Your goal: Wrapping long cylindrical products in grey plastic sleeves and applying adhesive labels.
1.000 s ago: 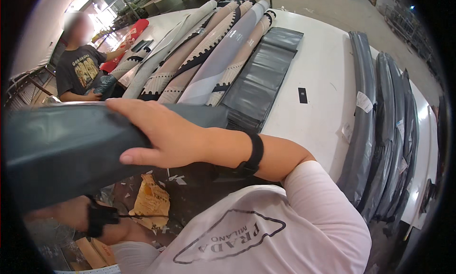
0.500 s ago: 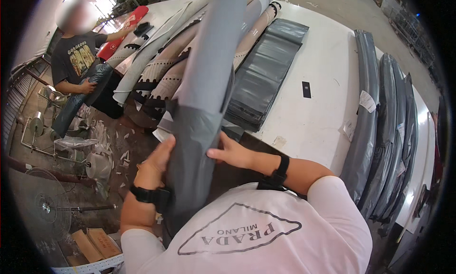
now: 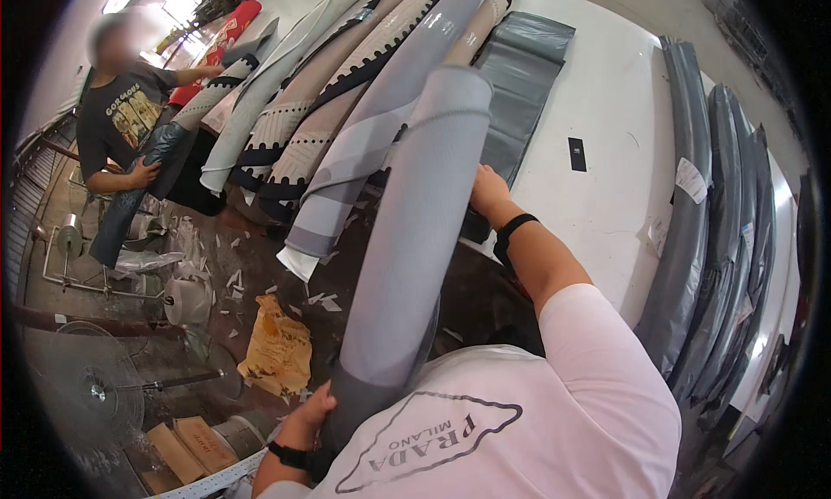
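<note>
While smooth white surface (image 3: pixel 606 83) spreads beyond right hand (image 3: pixel 489 190), fine-ribbed grey cylindrical roll (image 3: pixel 415 231) lies between hands, long axis slanting from left hand (image 3: pixel 313 408) up past right, which is nearer top end. Dark plastic-looking sleeve (image 3: pixel 365 405) wraps bottom, beside left hand, half-curled, grip unclear; right hand's fingers hidden, cannot tell hold.

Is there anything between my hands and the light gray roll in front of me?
At the left hand, yes: a dark plastic sleeve covers the lower end of the light gray roll. At the right hand, nothing visible is in between, though the roll hides part of that hand.
</note>
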Action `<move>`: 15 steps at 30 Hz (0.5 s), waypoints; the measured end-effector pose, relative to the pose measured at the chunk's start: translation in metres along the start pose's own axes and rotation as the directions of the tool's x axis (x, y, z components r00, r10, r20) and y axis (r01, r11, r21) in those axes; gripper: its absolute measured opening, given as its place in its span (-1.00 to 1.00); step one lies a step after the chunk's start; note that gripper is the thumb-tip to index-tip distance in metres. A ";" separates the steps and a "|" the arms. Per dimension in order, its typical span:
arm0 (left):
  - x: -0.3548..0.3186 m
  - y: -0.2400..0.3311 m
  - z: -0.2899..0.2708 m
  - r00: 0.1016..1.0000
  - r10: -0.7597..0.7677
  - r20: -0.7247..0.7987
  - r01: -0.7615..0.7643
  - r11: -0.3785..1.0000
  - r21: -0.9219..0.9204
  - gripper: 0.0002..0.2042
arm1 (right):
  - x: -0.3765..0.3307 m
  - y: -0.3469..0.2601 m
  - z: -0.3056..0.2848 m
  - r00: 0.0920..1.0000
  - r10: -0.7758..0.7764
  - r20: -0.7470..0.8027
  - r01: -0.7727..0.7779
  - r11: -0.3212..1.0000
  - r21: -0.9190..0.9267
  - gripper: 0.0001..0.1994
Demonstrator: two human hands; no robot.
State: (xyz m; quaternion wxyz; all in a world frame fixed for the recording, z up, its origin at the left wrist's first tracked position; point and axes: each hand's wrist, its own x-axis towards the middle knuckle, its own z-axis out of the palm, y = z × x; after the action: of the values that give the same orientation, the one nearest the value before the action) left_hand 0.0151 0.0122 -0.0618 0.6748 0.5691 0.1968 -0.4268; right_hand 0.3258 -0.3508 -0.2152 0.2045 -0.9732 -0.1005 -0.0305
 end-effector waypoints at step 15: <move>-0.027 -0.022 -0.037 0.969 -0.244 0.036 0.238 0.963 0.130 -0.03 | 0.017 0.031 -0.034 0.851 0.472 -0.231 -0.165 0.657 0.736 -0.83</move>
State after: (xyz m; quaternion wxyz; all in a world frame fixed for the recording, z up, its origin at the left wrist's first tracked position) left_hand -0.0098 0.0566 -0.0652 0.5858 0.5707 0.2203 -0.5316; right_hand 0.3478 -0.3894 -0.1947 0.5707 -0.7983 0.1164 -0.1532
